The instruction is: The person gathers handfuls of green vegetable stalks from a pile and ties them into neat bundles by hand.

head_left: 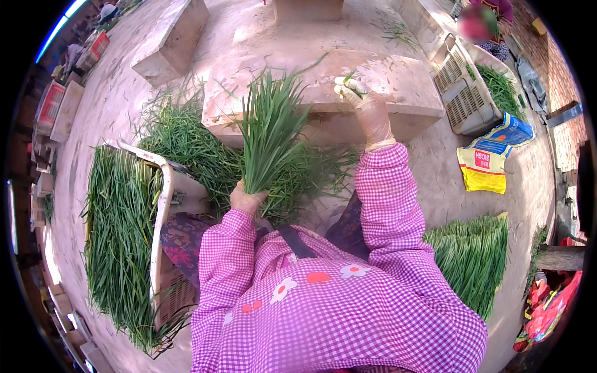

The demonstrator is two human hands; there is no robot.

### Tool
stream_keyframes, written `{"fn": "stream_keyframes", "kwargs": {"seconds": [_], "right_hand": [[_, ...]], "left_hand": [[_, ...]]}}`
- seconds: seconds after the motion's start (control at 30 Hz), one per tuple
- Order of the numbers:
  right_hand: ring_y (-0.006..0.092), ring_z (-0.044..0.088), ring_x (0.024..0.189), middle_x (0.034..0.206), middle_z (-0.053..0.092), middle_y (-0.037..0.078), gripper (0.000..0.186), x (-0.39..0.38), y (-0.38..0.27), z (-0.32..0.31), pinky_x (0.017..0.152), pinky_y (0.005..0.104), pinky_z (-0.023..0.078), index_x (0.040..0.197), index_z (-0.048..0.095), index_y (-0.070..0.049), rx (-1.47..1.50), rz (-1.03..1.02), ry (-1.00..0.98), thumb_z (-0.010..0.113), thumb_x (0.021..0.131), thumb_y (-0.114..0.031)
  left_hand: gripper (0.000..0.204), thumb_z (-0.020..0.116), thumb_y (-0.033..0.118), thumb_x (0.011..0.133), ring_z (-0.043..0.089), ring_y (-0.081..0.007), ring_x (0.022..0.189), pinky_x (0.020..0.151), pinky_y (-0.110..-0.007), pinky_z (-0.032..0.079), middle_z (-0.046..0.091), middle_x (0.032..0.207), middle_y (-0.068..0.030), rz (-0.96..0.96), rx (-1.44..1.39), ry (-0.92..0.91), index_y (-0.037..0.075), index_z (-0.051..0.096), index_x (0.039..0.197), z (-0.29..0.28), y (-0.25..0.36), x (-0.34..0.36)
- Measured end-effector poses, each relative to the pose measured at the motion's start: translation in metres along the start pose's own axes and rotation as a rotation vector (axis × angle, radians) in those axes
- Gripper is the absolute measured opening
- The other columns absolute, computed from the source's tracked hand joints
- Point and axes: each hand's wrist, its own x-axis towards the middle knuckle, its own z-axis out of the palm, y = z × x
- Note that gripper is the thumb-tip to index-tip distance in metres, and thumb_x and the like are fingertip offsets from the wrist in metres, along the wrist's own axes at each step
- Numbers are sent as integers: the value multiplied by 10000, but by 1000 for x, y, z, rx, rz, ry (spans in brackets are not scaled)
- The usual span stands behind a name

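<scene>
I list, by the concrete slab (407, 93): left hand (249, 198), before it, closed round the base of an upright chive bunch (272, 133); loose chives (186, 135), at its left end; right hand (364, 105), over it, pinching leaf scraps (349, 76); plastic crate (457, 84), right.

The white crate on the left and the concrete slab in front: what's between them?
The head view shows a loose heap of long, chive-like leaves between the crate and the slab.

White lettering (482, 158) marks a red label (476, 163) on the yellow-and-blue bag (484, 179).
</scene>
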Motion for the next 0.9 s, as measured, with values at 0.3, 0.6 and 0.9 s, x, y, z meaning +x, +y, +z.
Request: {"fn": "stream_keyframes", "kwargs": {"seconds": [0.3,0.6,0.9], "right_hand": [[203,666,759,828,700,90,358,-14,-12,24,702,336,500,961,702,-79,-718,44,-703,534,908,-391],[128,621,671,748,669,41,181,-5,-14,15,630,250,497,927,677,12,369,336,211,672,879,-163],[186,507,1150,1139,612,-6,406,-23,-26,50,1036,480,299,1041,691,-171,-921,-525,-167,631,798,-491]], "left_hand": [[505,724,-37,688,648,-127,835,755,-264,510,694,981,-47,-64,43,16,10,578,1169,-2,5,-2],[563,758,163,708,676,-168,934,842,-293,505,716,990,-83,51,542,301,87,587,1240,-2,12,-8],[595,726,352,726,661,-302,967,860,-391,507,695,1028,-130,-10,831,259,210,564,1281,0,48,-27]]}}
